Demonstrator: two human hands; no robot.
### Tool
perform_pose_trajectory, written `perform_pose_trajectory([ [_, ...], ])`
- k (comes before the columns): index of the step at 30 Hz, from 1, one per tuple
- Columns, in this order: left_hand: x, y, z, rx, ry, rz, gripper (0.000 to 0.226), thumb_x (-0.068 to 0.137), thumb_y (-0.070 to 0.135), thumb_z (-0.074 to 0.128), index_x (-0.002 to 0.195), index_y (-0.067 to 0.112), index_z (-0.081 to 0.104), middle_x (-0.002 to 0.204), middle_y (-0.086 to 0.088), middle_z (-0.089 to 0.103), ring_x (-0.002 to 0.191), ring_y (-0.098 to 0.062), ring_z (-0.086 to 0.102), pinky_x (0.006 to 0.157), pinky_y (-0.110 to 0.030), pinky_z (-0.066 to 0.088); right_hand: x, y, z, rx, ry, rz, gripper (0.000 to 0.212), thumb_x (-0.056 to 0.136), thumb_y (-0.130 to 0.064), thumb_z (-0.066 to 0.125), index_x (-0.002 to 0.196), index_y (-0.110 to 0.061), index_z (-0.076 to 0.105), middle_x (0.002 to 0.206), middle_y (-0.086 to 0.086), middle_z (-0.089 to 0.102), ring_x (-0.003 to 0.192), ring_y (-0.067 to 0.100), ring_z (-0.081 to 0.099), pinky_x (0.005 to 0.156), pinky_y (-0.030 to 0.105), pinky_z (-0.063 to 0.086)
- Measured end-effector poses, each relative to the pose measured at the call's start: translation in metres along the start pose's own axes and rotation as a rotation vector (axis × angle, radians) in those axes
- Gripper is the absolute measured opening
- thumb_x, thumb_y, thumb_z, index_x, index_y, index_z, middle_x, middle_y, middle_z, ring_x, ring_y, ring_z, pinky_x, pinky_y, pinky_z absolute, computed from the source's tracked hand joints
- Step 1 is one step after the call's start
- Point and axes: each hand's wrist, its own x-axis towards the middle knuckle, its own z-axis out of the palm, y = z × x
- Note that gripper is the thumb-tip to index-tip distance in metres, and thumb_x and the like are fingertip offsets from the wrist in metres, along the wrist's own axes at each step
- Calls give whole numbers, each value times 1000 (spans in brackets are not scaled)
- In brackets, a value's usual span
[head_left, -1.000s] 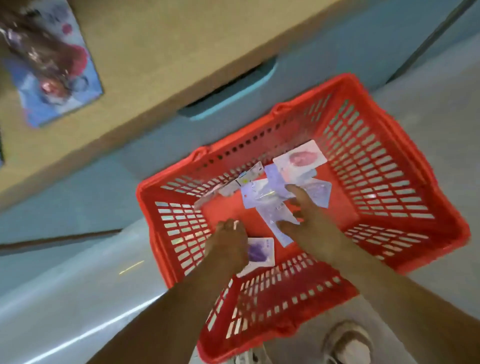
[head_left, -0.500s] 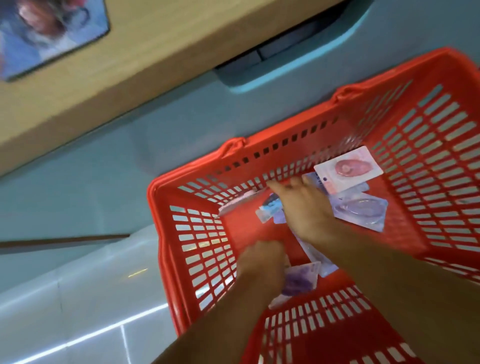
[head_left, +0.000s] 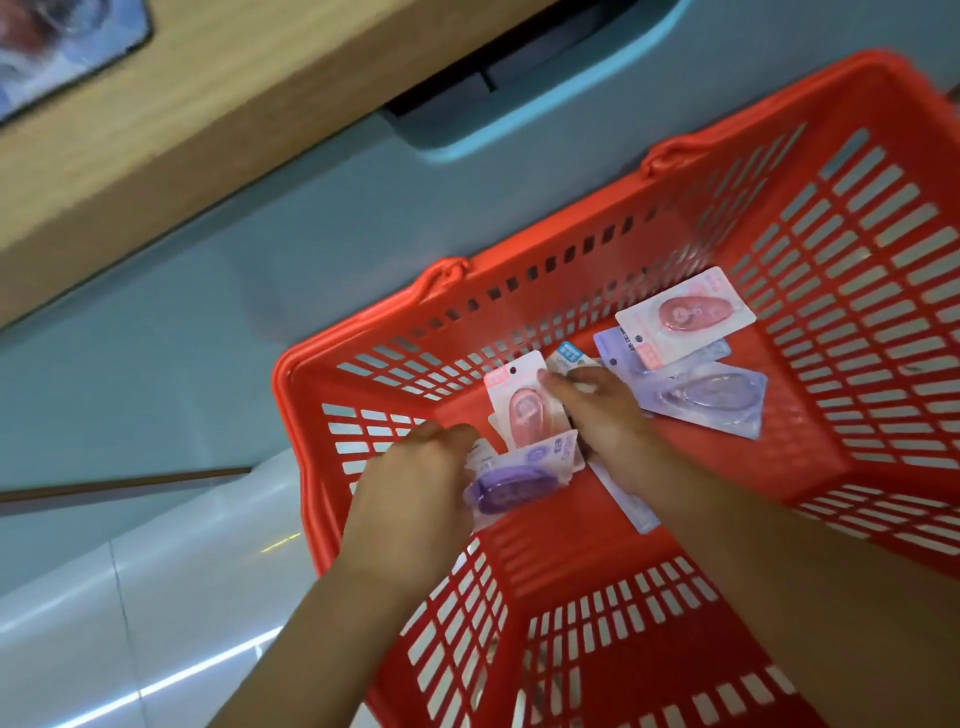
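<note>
Both your hands are down inside the basket, over the far-left corner of its floor.

Your left hand comes in over the left wall. Its fingers are curled round the left end of the purple pack and grip it. The pack lies almost level, with its printed card toward your right hand and its right end just in front of your right wrist.

Your right hand sits just beside the left one, a little farther in. Its fingers are bent over the upper right edge of the pink pack and hold it. The thumb is hidden, so you cannot tell how it lies. The pink pack stands tilted, top end toward the far wall, and its lower end touches the purple pack. The two held packs meet between your hands.

A blue pack peeks out behind your right fingertips, close to the far wall. A far pink pack lies flat near the far wall, toward the right end of the basket and well apart from your hands. It overlaps a lilac pack, which lies flat just right of your right hand. A lilac card shows from under your right wrist, pointing toward the near wall.

The basket rests on a glossy pale floor. Its far wall is near a blue-grey cabinet, which sits below a wooden shelf.
</note>
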Motion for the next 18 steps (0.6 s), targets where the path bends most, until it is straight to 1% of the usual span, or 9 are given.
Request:
perform_pose_trajectory([
  [2, -3, -4, -1, -1, 9, 22, 21, 88, 27, 59, 109, 28, 61, 110, 2, 65, 99, -22, 63, 80, -34, 50, 1, 4, 6, -103, -3, -118, 64, 49, -33, 91, 100, -4, 65, 94, 8, 72, 82, 22, 69, 75, 37, 54],
  [4, -6, -5, -3, -6, 25, 34, 19, 89, 31, 59, 108, 29, 61, 109, 4, 65, 97, -20, 63, 78, -32, 51, -6, 2, 10, -139, 9, -144, 58, 55, -7, 92, 103, -3, 59, 92, 4, 69, 81, 20, 66, 81, 37, 53],
  [6, -11, -6, -7, -60, 71, 30, 16, 87, 30, 60, 103, 28, 63, 105, 3, 66, 93, -21, 64, 74, -31, 51, -10, -2, 10, -145, 13, -186, 47, 63, 3, 87, 101, -8, 62, 92, 4, 69, 86, 23, 67, 87, 42, 55],
  [9, -21, -7, -15, -189, 144, 6, 18, 77, 33, 55, 87, 25, 67, 88, 5, 70, 79, -22, 66, 63, -28, 48, -30, -14, -8, -130, -29, -227, 41, 69, 7, 81, 86, -25, 62, 81, -4, 67, 77, 14, 67, 77, 31, 56],
  [11, -27, -7, -29, -320, 152, -15, 12, 80, 24, 58, 75, 34, 63, 73, 18, 67, 74, -6, 65, 59, -16, 45, -48, -26, -29, -145, -41, -253, 40, 73, 8, 78, 90, -25, 62, 72, -9, 61, 59, -2, 62, 61, 16, 51],
  [13, -32, -6, -46, -522, 69, -74, 34, 86, 6, 66, 69, 36, 64, 70, 24, 68, 67, 3, 64, 56, -11, 45, -71, -44, -50, -162, -80, -266, 42, 71, -2, 82, 100, -27, 64, 71, -5, 57, 58, 2, 60, 60, 20, 48],
  [15, -37, -4, -68, -808, -41, -133, 29, 83, -2, 70, 71, 24, 74, 65, 10, 72, 56, 0, 64, 53, -13, 47, -100, -66, -69, -259, -127, -310, 48, 61, -21, 88, 100, -39, 65, 84, 2, 64, 73, 12, 59, 70, 28, 49],
  [17, -42, 1, -90, -1091, -80, -158, 8, 76, 2, 75, 75, 10, 77, 72, -6, 75, 62, -13, 67, 59, -20, 53, -134, -93, -92, -327, -176, -372, 53, 64, -17, 89, 109, -33, 66, 98, 3, 70, 78, 11, 60, 76, 27, 50],
  [18, -45, 4, -100, -1184, -81, -165, 8, 70, 6, 78, 79, 7, 78, 78, -14, 75, 68, -20, 68, 65, -27, 56, -153, -110, -102, -309, -199, -387, 55, 65, -12, 88, 112, -29, 66, 104, 4, 71, 80, 10, 62, 79, 27, 52],
])
